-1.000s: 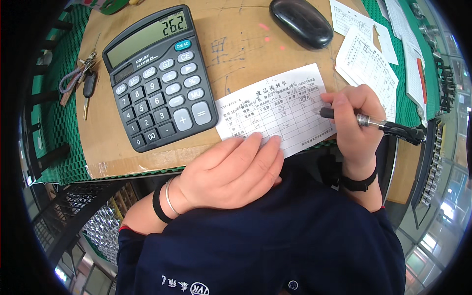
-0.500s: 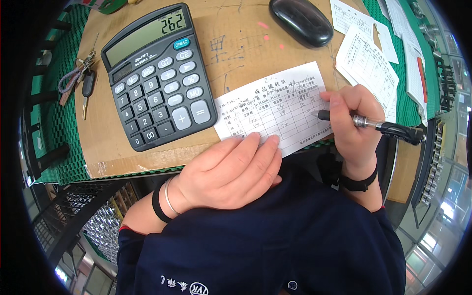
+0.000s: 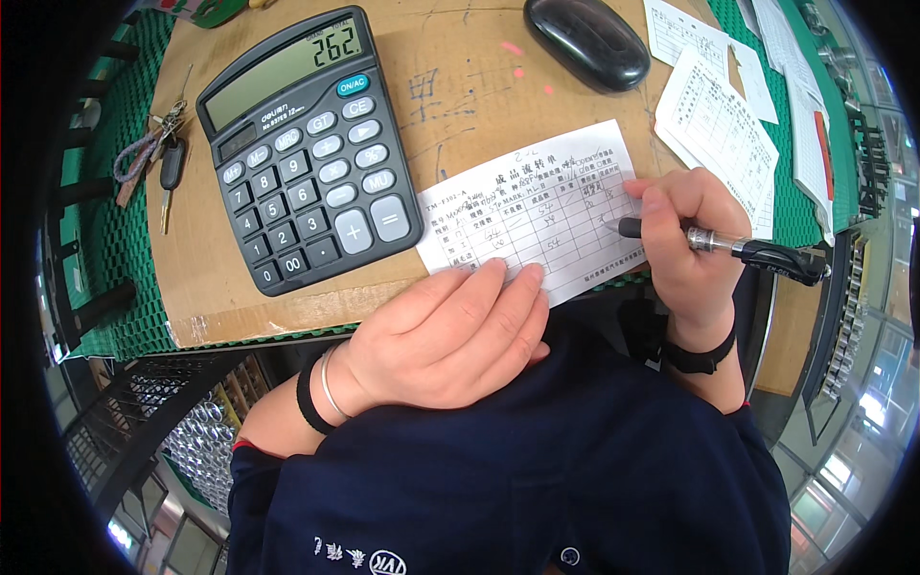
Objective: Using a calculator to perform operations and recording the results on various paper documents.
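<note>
A white paper form [image 3: 537,206] with a printed grid and handwritten entries lies slightly tilted on the cardboard-topped table. Across its lower left edge rests my left hand [image 3: 455,335], fingers stretched out flat and holding nothing. My right hand [image 3: 695,240] grips a pen [image 3: 757,251] with a clear and black barrel. The pen's dark tip points left, at the right-hand columns of the form, and the side of the hand lies by the form's right edge. To the left of the form stands a large dark grey calculator [image 3: 311,153], with digits showing on its display.
Keys [image 3: 172,163] on a braided cord lie left of the calculator. A glossy black oval case [image 3: 586,43] sits at the far side. More written sheets [image 3: 714,120] overlap at the right. Green matting [image 3: 805,182] borders the cardboard [image 3: 278,316]; shiny metal parts [image 3: 206,431] fill a rack below left.
The pen tip has shifted very slightly, and a little more writing shows beside it on the form. My left hand, the form and the calculator have stayed put.
</note>
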### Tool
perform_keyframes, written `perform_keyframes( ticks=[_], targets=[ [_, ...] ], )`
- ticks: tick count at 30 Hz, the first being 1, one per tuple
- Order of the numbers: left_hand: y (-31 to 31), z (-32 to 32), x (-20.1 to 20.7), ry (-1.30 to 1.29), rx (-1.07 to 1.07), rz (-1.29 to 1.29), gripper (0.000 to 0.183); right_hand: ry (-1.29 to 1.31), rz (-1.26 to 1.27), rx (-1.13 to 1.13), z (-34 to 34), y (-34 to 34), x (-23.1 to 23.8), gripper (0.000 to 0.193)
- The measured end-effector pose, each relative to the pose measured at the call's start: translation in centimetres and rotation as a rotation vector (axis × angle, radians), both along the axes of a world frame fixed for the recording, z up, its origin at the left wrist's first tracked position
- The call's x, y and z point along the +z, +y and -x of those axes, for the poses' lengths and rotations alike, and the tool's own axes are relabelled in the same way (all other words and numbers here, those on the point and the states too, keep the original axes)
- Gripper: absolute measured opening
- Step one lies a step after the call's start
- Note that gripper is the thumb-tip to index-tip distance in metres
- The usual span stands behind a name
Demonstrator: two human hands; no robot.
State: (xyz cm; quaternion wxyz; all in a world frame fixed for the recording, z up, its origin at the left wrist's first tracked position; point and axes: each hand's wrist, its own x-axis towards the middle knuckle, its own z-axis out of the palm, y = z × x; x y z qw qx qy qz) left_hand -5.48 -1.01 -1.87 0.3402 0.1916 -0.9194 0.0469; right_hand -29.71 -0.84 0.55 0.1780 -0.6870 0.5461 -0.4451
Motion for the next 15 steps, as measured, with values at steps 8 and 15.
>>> perform_keyframes(
  ticks=[8, 15],
  targets=[
    [0.1, 0.0, 0.1, -0.004, -0.011, -0.006, 0.026, -0.217, -0.082, -0.086, 0.3, 0.2, 0.7, 0.028],
    [0.1, 0.0, 0.2, -0.012, -0.002, -0.014, 0.026, -0.053, -0.030, -0.070, 0.8, 0.2, 0.2, 0.029]
  ],
)
